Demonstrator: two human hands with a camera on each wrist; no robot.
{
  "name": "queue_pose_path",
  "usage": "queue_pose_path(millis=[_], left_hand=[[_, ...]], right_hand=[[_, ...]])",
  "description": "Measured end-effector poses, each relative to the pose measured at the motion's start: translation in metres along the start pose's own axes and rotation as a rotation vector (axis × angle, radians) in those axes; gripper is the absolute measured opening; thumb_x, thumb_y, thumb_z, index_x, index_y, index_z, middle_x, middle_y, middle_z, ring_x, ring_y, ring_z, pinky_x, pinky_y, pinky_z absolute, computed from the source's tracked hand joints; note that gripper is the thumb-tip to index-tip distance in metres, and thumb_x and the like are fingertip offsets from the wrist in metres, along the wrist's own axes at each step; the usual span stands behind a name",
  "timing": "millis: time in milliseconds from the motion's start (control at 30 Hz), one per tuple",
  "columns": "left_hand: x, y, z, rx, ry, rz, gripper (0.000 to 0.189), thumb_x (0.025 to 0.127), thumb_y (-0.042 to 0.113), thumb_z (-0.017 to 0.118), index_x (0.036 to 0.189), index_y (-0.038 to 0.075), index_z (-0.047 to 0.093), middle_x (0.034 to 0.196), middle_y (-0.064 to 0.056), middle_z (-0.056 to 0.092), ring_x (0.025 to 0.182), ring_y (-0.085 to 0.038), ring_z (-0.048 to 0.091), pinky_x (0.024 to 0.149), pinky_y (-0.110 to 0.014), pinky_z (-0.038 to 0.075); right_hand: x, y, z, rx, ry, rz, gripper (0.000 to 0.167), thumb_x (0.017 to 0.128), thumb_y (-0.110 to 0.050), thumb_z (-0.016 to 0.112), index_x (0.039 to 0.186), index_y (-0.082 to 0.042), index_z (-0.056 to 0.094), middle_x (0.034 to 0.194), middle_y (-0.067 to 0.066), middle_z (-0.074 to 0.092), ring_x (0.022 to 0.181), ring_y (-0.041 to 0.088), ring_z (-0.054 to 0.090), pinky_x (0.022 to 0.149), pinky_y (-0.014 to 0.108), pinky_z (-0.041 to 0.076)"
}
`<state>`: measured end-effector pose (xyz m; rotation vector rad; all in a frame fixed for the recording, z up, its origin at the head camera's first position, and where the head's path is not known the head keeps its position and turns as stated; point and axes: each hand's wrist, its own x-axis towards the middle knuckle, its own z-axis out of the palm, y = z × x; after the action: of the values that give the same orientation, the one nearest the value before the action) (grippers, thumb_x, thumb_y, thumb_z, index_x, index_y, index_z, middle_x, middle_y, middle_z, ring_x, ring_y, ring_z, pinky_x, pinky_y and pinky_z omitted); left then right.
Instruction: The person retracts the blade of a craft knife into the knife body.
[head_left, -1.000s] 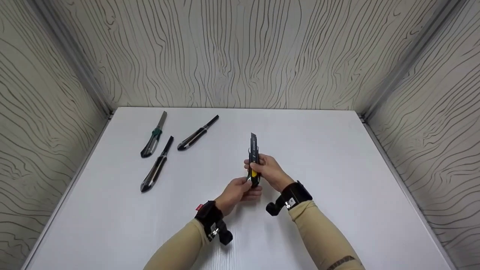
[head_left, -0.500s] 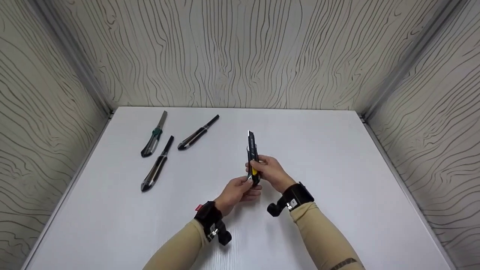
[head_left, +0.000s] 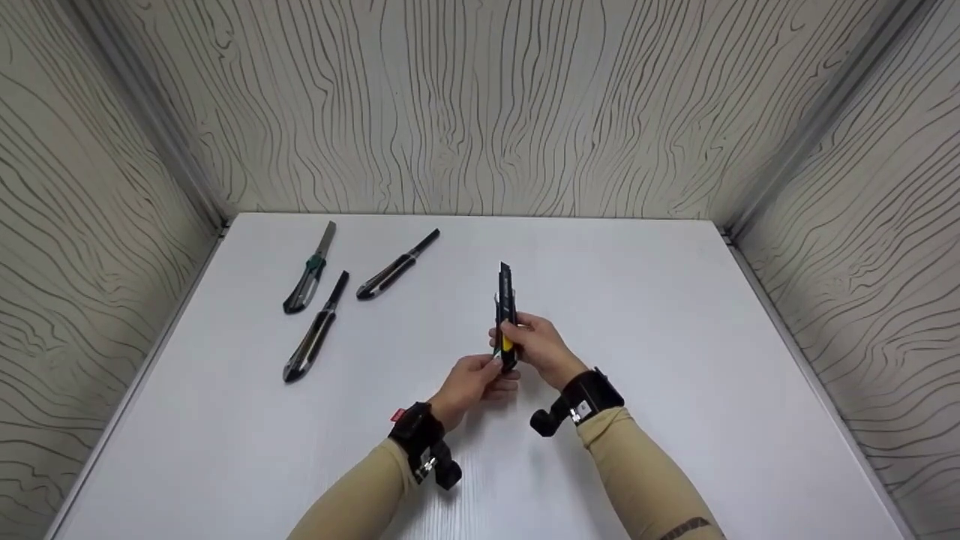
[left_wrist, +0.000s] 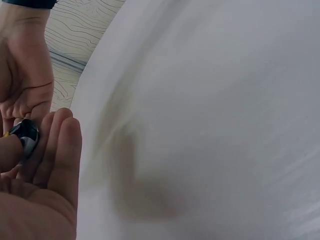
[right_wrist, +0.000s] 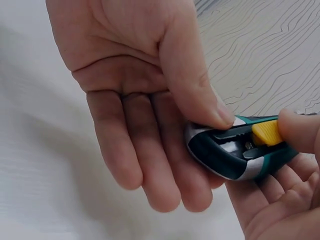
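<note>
I see pale walls (head_left: 465, 112) with dark wavy lines, standing around the white worktop (head_left: 675, 315). Two beige sleeves (head_left: 645, 472) enter from the near side, each with a black wrist strap (head_left: 592, 391). The left hand (head_left: 472, 381) I find half closed: its thumb presses the rear end of the utility knife (head_left: 506, 296) against the fingers, of which three extend nearly straight. The right hand (head_left: 544, 345) is curled around the handle, further forward. I have this utility knife above the middle of the worktop, its blade end pointing to the back wall. At its left I count three more knives, lying apart: the near dark knife (head_left: 312, 337), the far dark knife (head_left: 390, 274) and the green-grey knife (head_left: 306, 281). The yellow slider (right_wrist: 267, 133) touches the right thumb.
</note>
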<state>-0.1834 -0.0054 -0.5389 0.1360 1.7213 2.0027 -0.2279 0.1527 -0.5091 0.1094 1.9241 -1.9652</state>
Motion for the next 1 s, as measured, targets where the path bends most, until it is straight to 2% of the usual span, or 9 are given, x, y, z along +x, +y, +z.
queue_pose_path(millis=[233,567,833,1000], left_hand=[[-0.0003,0.0007,0.001,0.03,0.007,0.006,0.038,0.105,0.015,0.041,0.126,-0.014,0.054,0.114,-0.029,0.066,0.098,-0.028,0.072,0.089,-0.039,0.058],[-0.0002,-0.0007,0.0026,0.049,0.03,0.013,0.038,0.105,0.015,0.04,0.125,-0.013,0.056,0.11,-0.028,0.068,0.101,-0.034,0.07,0.09,-0.041,0.057],[-0.0009,-0.0026,0.0029,0.046,0.061,0.001,0.034,0.104,0.014,0.041,0.123,-0.01,0.058,0.108,-0.026,0.069,0.098,-0.033,0.071,0.088,-0.04,0.058],[-0.0012,-0.001,0.0032,0.052,0.068,-0.002,0.036,0.105,0.015,0.04,0.123,-0.011,0.057,0.11,-0.029,0.068,0.098,-0.031,0.071,0.088,-0.04,0.058]], right_hand=[[-0.0008,-0.0009,0.0022,-0.014,0.031,-0.022,0.034,0.098,-0.012,0.055,0.128,0.005,0.054,0.113,0.014,0.07,0.099,0.017,0.068,0.086,0.029,0.056],[-0.0004,0.0013,0.003,-0.018,0.049,-0.022,0.032,0.098,-0.009,0.055,0.127,0.004,0.055,0.116,0.016,0.069,0.104,0.02,0.068,0.088,0.03,0.055],[0.0006,0.003,0.0048,-0.031,0.048,-0.016,0.035,0.097,-0.005,0.055,0.131,0.004,0.053,0.12,0.017,0.068,0.103,0.017,0.068,0.09,0.03,0.055],[0.0,0.0037,0.005,-0.043,0.035,-0.029,0.036,0.097,-0.005,0.054,0.132,0.004,0.052,0.124,0.021,0.065,0.102,0.016,0.067,0.087,0.029,0.055]])
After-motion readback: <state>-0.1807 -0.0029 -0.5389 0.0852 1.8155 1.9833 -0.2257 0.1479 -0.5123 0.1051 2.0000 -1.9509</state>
